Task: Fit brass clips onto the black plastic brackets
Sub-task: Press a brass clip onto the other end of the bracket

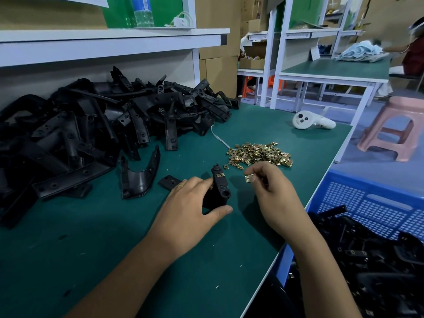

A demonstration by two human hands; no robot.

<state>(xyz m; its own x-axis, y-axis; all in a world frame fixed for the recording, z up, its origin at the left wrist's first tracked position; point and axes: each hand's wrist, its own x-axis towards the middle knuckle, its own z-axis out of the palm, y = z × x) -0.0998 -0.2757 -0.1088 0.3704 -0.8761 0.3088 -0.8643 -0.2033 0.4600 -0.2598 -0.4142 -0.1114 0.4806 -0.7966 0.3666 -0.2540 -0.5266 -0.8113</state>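
Head cam, looking down at a green-matted workbench (96,260). Both forearms come in from the near edge and angle toward the middle of the mat.

The left hand (190,210) is palm-down, with a thin gold ring on one finger. Its fingers curl over the top of a small black plastic bracket (219,187) and the thumb stretches out along the near side, so it's gripping that bracket and holding it upright on the mat. One brass clip already sits on the bracket's upper tab (219,174).

The right hand (273,193) is just right of the bracket, not touching it, wrist bent and knuckles up. Thumb and forefinger pinch a single small square brass clip (249,178), held a bit above the mat at about the height of the bracket's top. The other fingers are loosely curled under.

Just beyond the right hand, toward the right edge of the bench, is a loose heap of brass clips (261,153), with a couple of strays near the bracket. A big pile of black plastic brackets (96,125) fills the far-left part of the mat. A curved one (140,177) and a small flat piece (170,182) lie apart from it, left of the left hand.

A white handheld controller (312,121) rests near the far-right corner. A blue plastic crate (376,210) holding more black parts sits off the right edge.
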